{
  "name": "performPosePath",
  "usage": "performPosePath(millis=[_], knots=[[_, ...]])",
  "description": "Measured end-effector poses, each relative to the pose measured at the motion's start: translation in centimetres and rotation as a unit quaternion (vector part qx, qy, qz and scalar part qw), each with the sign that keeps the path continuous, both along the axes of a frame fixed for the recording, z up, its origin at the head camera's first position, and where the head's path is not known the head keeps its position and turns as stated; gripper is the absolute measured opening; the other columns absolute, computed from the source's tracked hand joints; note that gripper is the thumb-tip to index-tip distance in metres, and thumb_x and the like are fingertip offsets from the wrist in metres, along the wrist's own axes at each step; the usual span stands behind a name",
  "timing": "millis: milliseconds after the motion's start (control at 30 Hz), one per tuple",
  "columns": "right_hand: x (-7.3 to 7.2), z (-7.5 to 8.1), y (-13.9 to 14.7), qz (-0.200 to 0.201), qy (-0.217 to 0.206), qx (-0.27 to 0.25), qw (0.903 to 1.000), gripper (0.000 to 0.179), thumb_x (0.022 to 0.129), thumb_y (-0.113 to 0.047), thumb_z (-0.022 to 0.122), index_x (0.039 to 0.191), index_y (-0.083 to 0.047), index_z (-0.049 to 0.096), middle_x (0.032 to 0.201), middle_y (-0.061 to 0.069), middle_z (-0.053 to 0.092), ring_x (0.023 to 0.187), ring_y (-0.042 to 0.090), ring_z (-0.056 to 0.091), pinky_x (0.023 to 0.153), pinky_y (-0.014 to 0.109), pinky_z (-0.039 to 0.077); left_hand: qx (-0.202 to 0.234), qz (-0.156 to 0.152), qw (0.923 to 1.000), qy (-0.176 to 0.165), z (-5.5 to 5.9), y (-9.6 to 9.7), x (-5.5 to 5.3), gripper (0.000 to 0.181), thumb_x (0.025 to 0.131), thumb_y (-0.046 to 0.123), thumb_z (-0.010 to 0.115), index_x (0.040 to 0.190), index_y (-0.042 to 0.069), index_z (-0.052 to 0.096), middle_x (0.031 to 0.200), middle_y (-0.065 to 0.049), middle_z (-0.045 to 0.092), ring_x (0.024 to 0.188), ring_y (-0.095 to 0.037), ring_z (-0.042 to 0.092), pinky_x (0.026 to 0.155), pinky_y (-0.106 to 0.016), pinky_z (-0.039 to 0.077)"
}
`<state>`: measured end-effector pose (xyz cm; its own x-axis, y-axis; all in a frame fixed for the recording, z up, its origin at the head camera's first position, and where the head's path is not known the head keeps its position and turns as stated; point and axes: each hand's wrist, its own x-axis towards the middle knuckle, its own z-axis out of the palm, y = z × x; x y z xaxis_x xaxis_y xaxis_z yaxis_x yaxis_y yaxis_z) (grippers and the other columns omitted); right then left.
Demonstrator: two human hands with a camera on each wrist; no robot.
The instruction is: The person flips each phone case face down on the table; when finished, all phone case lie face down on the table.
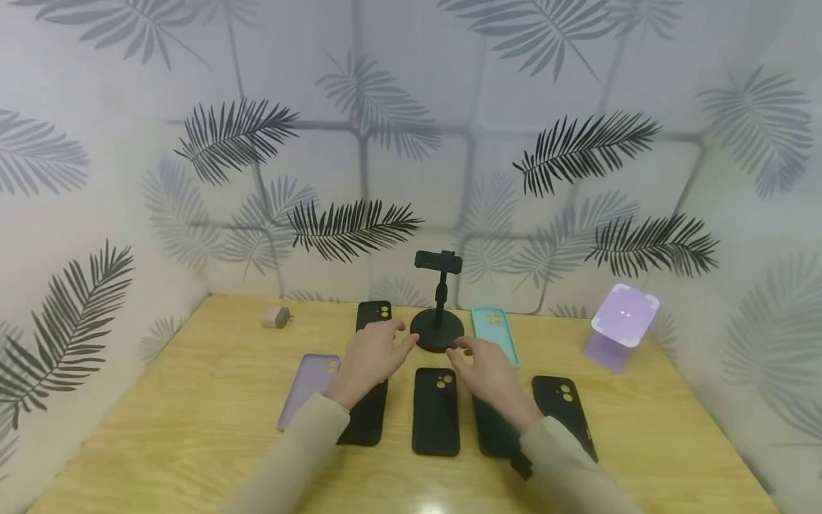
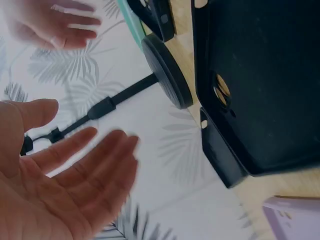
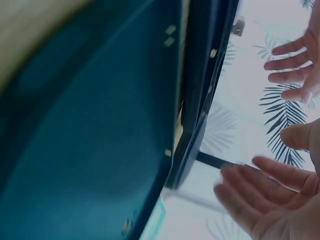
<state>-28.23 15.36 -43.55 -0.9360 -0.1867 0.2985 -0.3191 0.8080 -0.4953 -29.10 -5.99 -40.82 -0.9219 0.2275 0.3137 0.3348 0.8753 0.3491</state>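
Note:
Both hands hover over the table, one on each side of a black phone stand [image 1: 439, 293] with a round base. My left hand [image 1: 374, 357] is above black phone cases [image 1: 366, 421] and beside a lavender phone case [image 1: 302, 396]. Its fingers look loosely extended in the left wrist view, with nothing in the palm. My right hand [image 1: 491, 375] is over a dark green phone case [image 1: 493, 432], near a light teal phone case [image 1: 501, 335]. Those fingers are also spread and hold nothing. Between the forearms lies a black phone case [image 1: 435, 421]; another black phone case [image 1: 561, 410] lies right of my right wrist.
A lavender stand [image 1: 623, 318] with a tilted plate stands at the back right. At the back left sits a small pinkish plug charger [image 1: 276, 318]. Behind the wooden table [image 1: 193, 428] hangs a leaf-patterned curtain [image 1: 411, 178]. A small black piece [image 1: 521, 467] shows near my right sleeve.

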Motion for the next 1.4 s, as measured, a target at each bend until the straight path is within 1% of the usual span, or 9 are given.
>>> performPosePath(millis=[100,200,367,467,667,900,1133,1233,1400], knots=[[-0.2,-0.1,-0.3,0.016,-0.035,-0.067,0.9970,0.022,0.095,-0.029,0.065,0.104,-0.011,0.074,0.098,0.002,0.074,0.090,0.019,0.070,0.081,0.040,0.057,0.061,-0.020,0.9972,-0.038,0.0,-1.0,-0.7,0.032,0.096,0.040,0.060,0.111,0.013,0.071,0.083,0.000,0.070,0.066,-0.014,0.062,0.058,-0.032,0.052],[-0.1,-0.1,-0.8,0.059,-0.096,-0.120,0.9863,0.021,0.095,-0.025,0.065,0.104,-0.009,0.074,0.092,0.002,0.074,0.082,0.014,0.068,0.073,0.033,0.058,0.102,-0.059,0.9894,-0.084,0.0,-2.4,-1.5,0.025,0.097,0.036,0.061,0.107,0.015,0.072,0.080,0.002,0.069,0.065,-0.010,0.061,0.061,-0.030,0.052],[0.3,-0.4,-2.4,0.174,-0.234,-0.197,0.9360,0.029,0.096,-0.018,0.063,0.117,0.002,0.067,0.099,0.016,0.073,0.082,0.022,0.068,0.065,0.029,0.058,0.155,-0.136,0.9642,-0.167,0.0,-5.6,-2.2,0.024,0.099,0.029,0.059,0.111,0.010,0.069,0.088,-0.010,0.072,0.073,-0.016,0.068,0.065,-0.029,0.054],[0.6,-0.6,-3.8,0.215,-0.272,-0.184,0.9198,0.028,0.095,-0.018,0.065,0.118,-0.001,0.067,0.097,0.012,0.073,0.083,0.025,0.067,0.063,0.028,0.055,0.165,-0.154,0.9548,-0.193,-0.1,-7.8,-2.4,0.025,0.099,0.027,0.058,0.114,0.008,0.067,0.092,-0.016,0.072,0.077,-0.026,0.069,0.065,-0.031,0.055],[1.0,-1.3,-6.9,0.266,-0.276,-0.137,0.9135,0.018,0.094,-0.015,0.067,0.109,-0.008,0.073,0.097,0.002,0.072,0.079,0.014,0.061,0.064,0.025,0.050,0.176,-0.151,0.9473,-0.221,-0.5,-11.8,-3.0,0.026,0.098,0.024,0.060,0.116,0.005,0.066,0.095,-0.021,0.071,0.083,-0.034,0.069,0.069,-0.042,0.058],[1.4,-1.4,-10.5,0.319,-0.248,-0.085,0.9107,0.016,0.091,-0.015,0.071,0.104,-0.009,0.075,0.090,-0.003,0.073,0.078,0.003,0.062,0.071,0.018,0.050,0.181,-0.123,0.9467,-0.236,-1.0,-15.1,-3.7,0.028,0.095,0.014,0.064,0.117,-0.003,0.065,0.097,-0.020,0.072,0.082,-0.024,0.069,0.069,-0.034,0.056],[1.0,-1.4,-13.9,0.358,-0.227,-0.061,0.9034,0.016,0.089,-0.009,0.072,0.104,-0.006,0.076,0.085,-0.002,0.072,0.075,-0.002,0.062,0.072,0.014,0.052,0.183,-0.104,0.9451,-0.250,-2.3,-17.4,-4.7,0.023,0.092,0.005,0.064,0.112,-0.006,0.067,0.100,-0.016,0.072,0.087,-0.022,0.066,0.074,-0.036,0.058],[1.0,-1.5,-15.1,0.363,-0.221,-0.047,0.9041,0.015,0.089,-0.009,0.072,0.103,-0.008,0.076,0.082,-0.005,0.071,0.073,-0.004,0.061,0.070,0.013,0.052,0.171,-0.093,0.9467,-0.257,-2.7,-18.1,-5.0,0.021,0.090,0.003,0.063,0.110,-0.004,0.068,0.101,-0.015,0.070,0.082,-0.020,0.062,0.071,-0.033,0.055],[1.0,-1.8,-16.5,0.359,-0.213,0.009,0.9088,0.016,0.087,-0.015,0.076,0.103,-0.013,0.078,0.081,-0.010,0.071,0.071,-0.006,0.060,0.067,0.011,0.051,0.156,-0.080,0.9426,-0.284,-3.1,-19.0,-5.2,0.024,0.088,0.004,0.067,0.111,-0.003,0.067,0.106,-0.018,0.067,0.083,-0.020,0.062,0.070,-0.033,0.055]])
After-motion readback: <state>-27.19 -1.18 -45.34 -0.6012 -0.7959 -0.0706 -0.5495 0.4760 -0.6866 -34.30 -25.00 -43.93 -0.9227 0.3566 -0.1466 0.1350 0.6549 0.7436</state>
